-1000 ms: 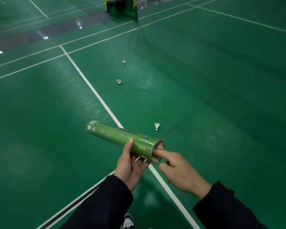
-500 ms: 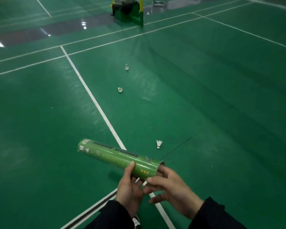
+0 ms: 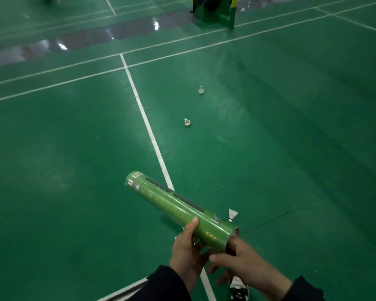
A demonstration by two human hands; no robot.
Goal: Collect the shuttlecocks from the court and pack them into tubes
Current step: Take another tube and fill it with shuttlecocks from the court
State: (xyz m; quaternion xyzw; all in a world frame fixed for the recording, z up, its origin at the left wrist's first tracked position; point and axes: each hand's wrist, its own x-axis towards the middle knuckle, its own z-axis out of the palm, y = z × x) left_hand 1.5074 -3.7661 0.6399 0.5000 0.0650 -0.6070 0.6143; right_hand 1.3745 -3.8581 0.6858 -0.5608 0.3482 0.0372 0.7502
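My left hand (image 3: pixel 188 249) grips a green shuttlecock tube (image 3: pixel 174 205) near its open near end, thumb over the top; the tube points away to the upper left. My right hand (image 3: pixel 240 260) is at that open end, palm and fingers covering its mouth. What is inside the tube is hidden. Three white shuttlecocks lie on the green court: one (image 3: pixel 232 214) just right of the tube, one (image 3: pixel 187 122) on its side farther off, one (image 3: pixel 201 89) standing upright beyond it.
White court lines (image 3: pixel 148 127) run across the green floor. A green net-post base (image 3: pixel 213 11) stands at the far top, with a small white object (image 3: pixel 242 10) beside it. My shoe (image 3: pixel 239 287) shows at the bottom edge.
The view has moved forward, so the shuttlecocks sit closer. The tube has swung to point more away from me, and my right hand has gone from fingering the rim to covering the open end.
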